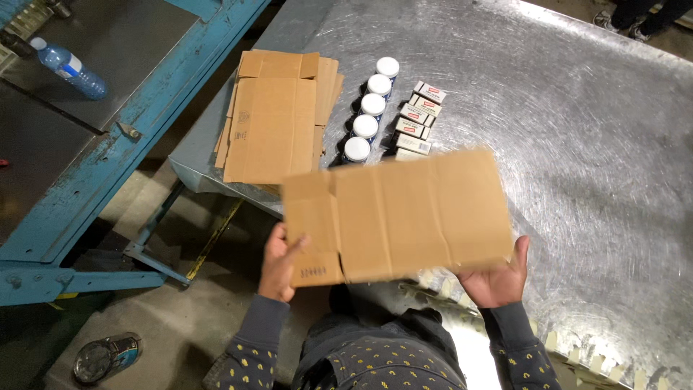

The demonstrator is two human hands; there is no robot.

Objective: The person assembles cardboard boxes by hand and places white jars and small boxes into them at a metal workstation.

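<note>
Nearest the camera, between two dark sleeves with small yellow marks, a flat cardboard sheet [397,217] is held above the near edge of the counter [577,144]. Its long axis runs left to right, tilted a little so the right end sits higher. It is plain brown corrugated board, creased into panels, with flaps cut along the left end. The left hand [280,260] clamps the lower left flap, thumb on top and fingers beneath. The right hand [498,278] supports the lower right corner from below, with its fingers curled around the edge.

Beyond the sheet, the counter is bare brushed metal covered in swirling scratches. A row of five small dark bottles [369,108] with round white caps stands on it, running away from the person. Just beside them on the right lie several small white boxes [417,121]. To their left rests a stack of flattened cartons [278,115].

Farther left, a clear plastic water bottle [68,68] lies on a blue metal bench [144,108].
</note>
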